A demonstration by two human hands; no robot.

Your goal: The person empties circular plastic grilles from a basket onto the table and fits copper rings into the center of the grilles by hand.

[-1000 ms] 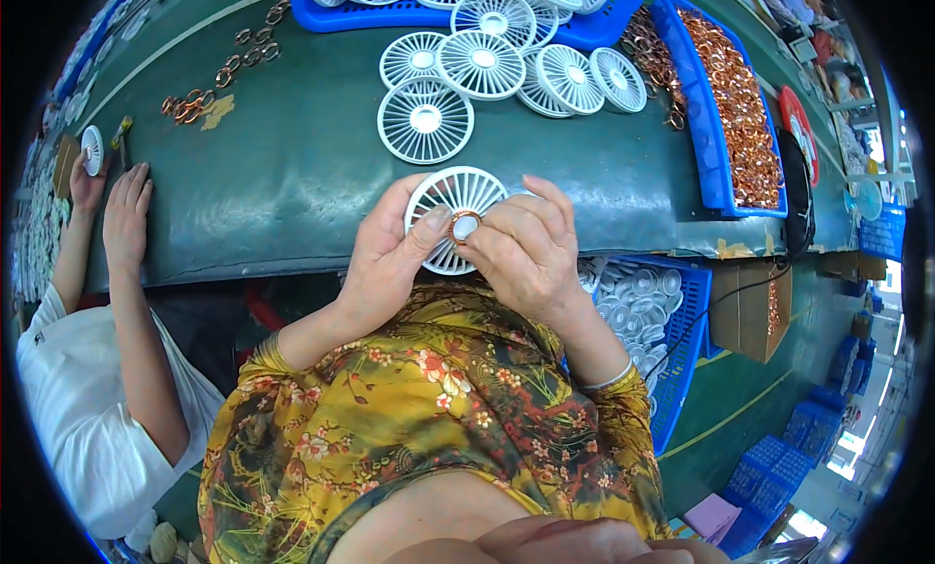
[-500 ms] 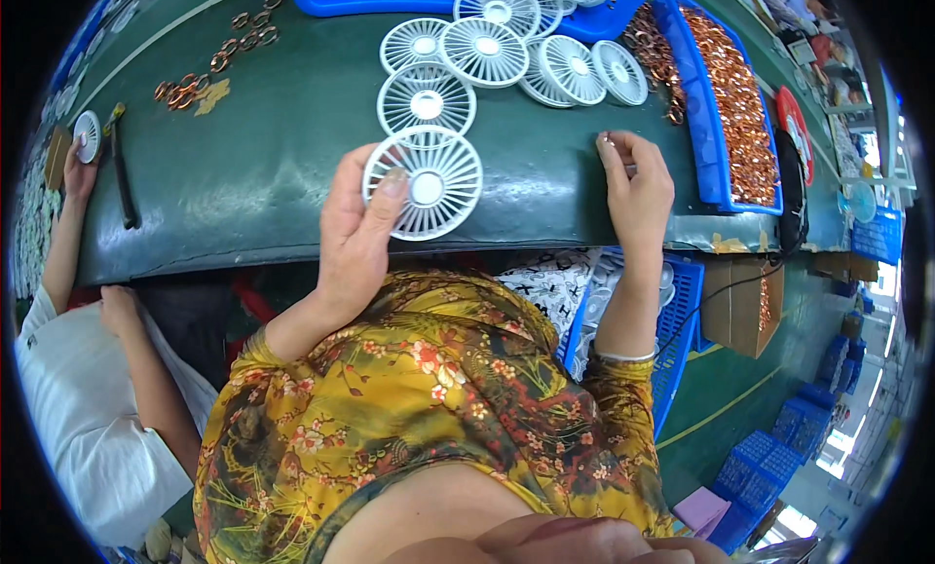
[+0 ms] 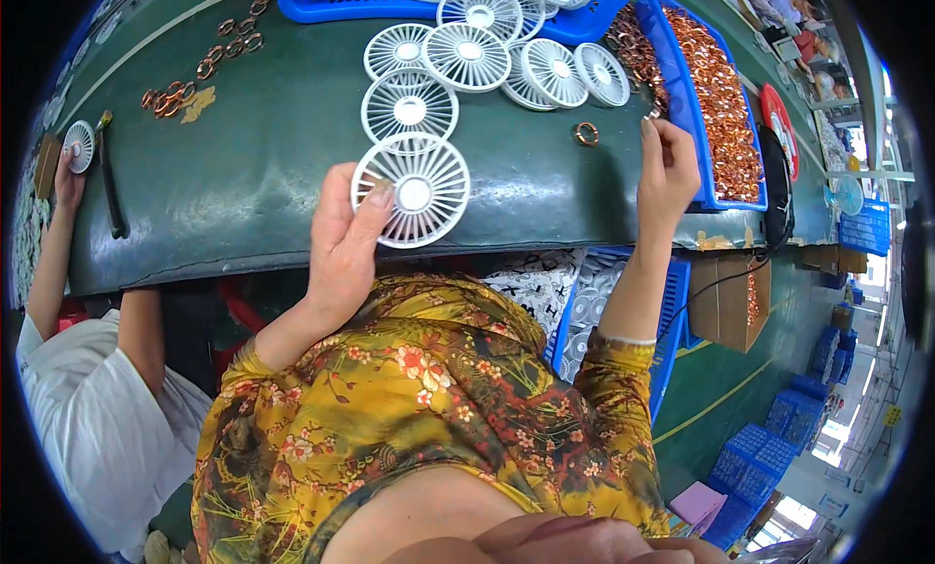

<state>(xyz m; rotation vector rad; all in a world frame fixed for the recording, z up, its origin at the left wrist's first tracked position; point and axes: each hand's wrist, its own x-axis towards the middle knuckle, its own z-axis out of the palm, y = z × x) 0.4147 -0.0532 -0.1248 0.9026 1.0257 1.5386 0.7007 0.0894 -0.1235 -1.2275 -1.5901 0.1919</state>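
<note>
My left hand (image 3: 343,235) is closed on the edge of a white round spoked grille (image 3: 443,213), thumb on top, and holds it flat near the table's front edge. Its far rim overlaps another white grille (image 3: 410,110) lying on the table. My right hand (image 3: 669,174) is by the blue tray, with thumb and fingers drawn together at the near end of a heap of copper rings (image 3: 638,57). Something small and shiny shows at those fingertips, too small to make out. One loose copper ring (image 3: 585,133) lies on the table left of that hand.
Several white grilles (image 3: 467,57) lie before a blue crate (image 3: 341,6) of more. A blue tray (image 3: 693,126) full of copper pieces borders the right side. Copper rings (image 3: 175,98) lie far left. A co-worker's hand (image 3: 68,182) holds a grille beside a hammer-like tool (image 3: 113,184).
My right hand has moved right, toward the heap of copper rings. A copper ring now lies in view where its fingertips were. My left hand still holds the grille.
</note>
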